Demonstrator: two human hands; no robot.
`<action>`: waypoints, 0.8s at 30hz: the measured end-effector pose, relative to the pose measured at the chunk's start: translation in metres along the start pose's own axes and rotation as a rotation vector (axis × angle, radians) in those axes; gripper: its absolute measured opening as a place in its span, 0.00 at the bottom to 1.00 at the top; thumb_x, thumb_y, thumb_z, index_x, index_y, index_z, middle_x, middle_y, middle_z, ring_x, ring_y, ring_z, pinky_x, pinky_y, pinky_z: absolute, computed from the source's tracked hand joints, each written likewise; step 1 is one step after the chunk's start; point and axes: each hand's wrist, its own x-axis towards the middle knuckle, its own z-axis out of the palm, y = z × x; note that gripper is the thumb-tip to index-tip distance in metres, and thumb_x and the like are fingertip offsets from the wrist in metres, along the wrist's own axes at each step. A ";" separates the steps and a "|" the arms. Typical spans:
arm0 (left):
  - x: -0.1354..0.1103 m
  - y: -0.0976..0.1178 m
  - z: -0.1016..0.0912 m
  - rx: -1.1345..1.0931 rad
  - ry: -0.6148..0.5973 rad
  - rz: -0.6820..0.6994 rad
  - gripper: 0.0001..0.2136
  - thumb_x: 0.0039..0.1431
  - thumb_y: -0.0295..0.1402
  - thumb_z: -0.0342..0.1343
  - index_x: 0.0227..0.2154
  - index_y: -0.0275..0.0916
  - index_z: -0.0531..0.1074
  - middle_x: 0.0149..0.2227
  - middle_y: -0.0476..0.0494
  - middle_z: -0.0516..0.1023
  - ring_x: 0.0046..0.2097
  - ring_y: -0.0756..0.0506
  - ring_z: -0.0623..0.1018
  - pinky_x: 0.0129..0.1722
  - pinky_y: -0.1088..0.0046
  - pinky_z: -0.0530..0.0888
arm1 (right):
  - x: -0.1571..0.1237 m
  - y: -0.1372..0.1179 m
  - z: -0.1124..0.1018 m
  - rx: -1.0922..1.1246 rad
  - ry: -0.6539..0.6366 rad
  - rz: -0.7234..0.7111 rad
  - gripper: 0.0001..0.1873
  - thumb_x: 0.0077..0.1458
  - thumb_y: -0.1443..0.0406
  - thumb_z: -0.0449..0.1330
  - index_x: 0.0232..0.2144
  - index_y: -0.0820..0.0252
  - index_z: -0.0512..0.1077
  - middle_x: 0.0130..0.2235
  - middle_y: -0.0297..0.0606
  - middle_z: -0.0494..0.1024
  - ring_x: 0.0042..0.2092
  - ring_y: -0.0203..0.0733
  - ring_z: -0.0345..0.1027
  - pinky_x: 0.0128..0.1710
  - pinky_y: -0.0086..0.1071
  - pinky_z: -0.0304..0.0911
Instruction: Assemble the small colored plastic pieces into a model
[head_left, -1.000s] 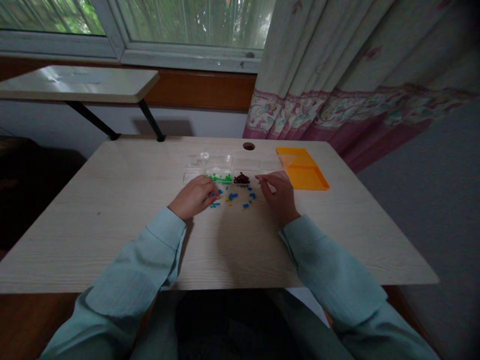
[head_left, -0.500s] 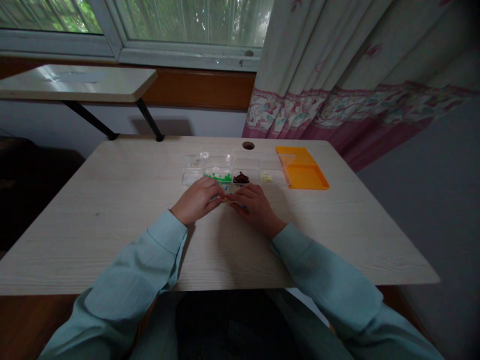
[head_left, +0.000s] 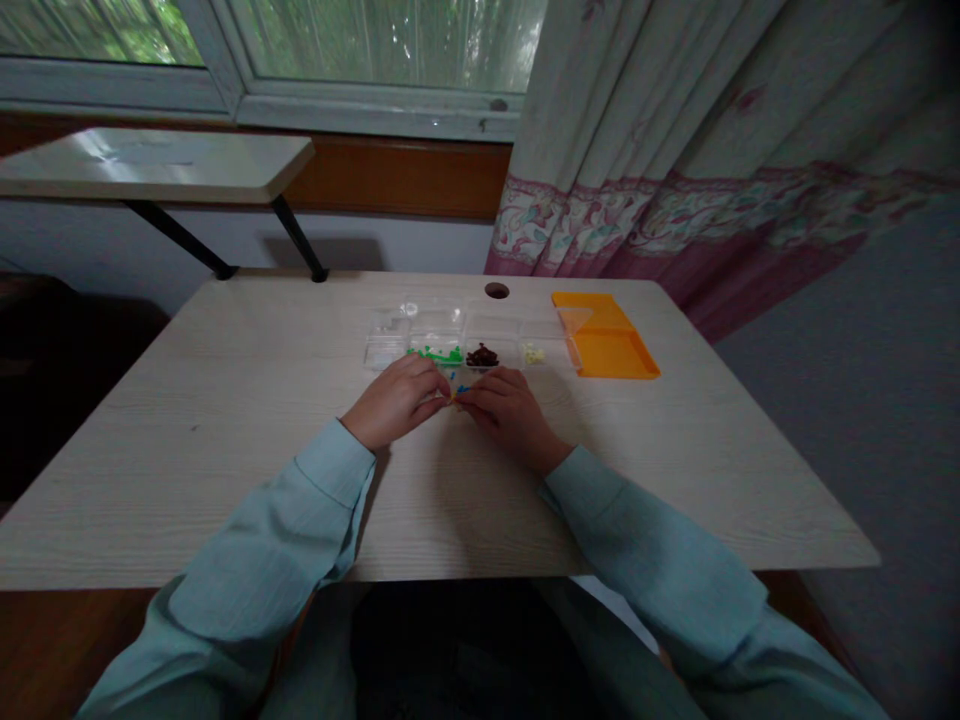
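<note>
My left hand [head_left: 401, 398] and my right hand [head_left: 510, 412] meet fingertip to fingertip over the table, just in front of a clear compartment box [head_left: 491, 325]. Both are closed in a pinch around a tiny yellow piece [head_left: 453, 398], whose kind is too small to make out. Small blue pieces [head_left: 463, 388] show between the hands, close to the right fingertips. Inside the box, one compartment holds green bits [head_left: 442, 355], another dark brown bits [head_left: 482, 356], and a third pale yellow bits [head_left: 533, 355]. My fingers hide part of the box's front edge.
To the right of the box lies an orange tray [head_left: 615, 350], partly under the clear box's end. A round cable hole [head_left: 496, 291] pierces the table [head_left: 285, 480] near its back edge. A raised white shelf [head_left: 187, 165] on black legs stands back left; a curtain [head_left: 600, 180] hangs behind.
Both hands stay nearly in place, with small finger shifts. The blue bits between them look slightly differently placed, and less of the held yellow piece shows.
</note>
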 end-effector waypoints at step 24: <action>-0.020 -0.030 -0.009 0.069 -0.031 -0.067 0.10 0.64 0.36 0.49 0.35 0.37 0.73 0.36 0.41 0.73 0.42 0.44 0.70 0.44 0.66 0.69 | -0.042 0.126 -0.081 -0.484 0.442 0.692 0.18 0.58 0.57 0.52 0.34 0.59 0.79 0.36 0.47 0.78 0.42 0.52 0.64 0.45 0.49 0.55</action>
